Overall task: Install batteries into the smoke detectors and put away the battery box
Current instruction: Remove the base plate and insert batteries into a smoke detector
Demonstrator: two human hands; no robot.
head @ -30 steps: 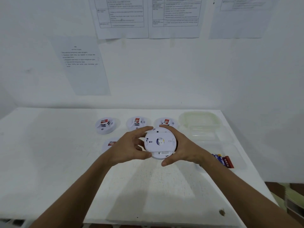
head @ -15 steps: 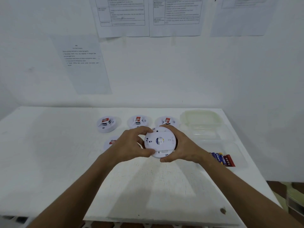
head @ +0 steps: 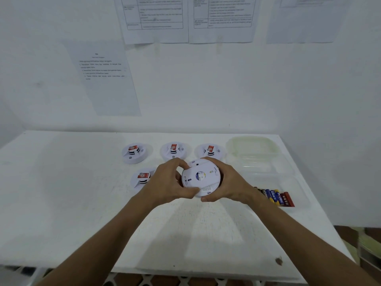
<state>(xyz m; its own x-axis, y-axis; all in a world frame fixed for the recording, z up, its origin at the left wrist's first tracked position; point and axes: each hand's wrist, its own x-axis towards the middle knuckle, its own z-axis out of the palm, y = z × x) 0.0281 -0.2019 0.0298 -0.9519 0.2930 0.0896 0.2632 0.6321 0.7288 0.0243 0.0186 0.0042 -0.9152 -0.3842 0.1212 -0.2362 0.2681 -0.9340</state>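
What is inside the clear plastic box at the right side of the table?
The clear box holds a row of batteries in its near part. The right forearm covers the row's left end, so their full number cannot be seen.

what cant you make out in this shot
- Held smoke detector, head view: label print too small; left hand and right hand cover its rim.
- Batteries: count unclear, right forearm overlaps them.
- Near-left detector: partly behind the left hand.
- Wall papers: text blurred, tops cut off.

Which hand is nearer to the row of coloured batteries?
Right. The right hand is just left of the coloured batteries; the left hand is farther left.
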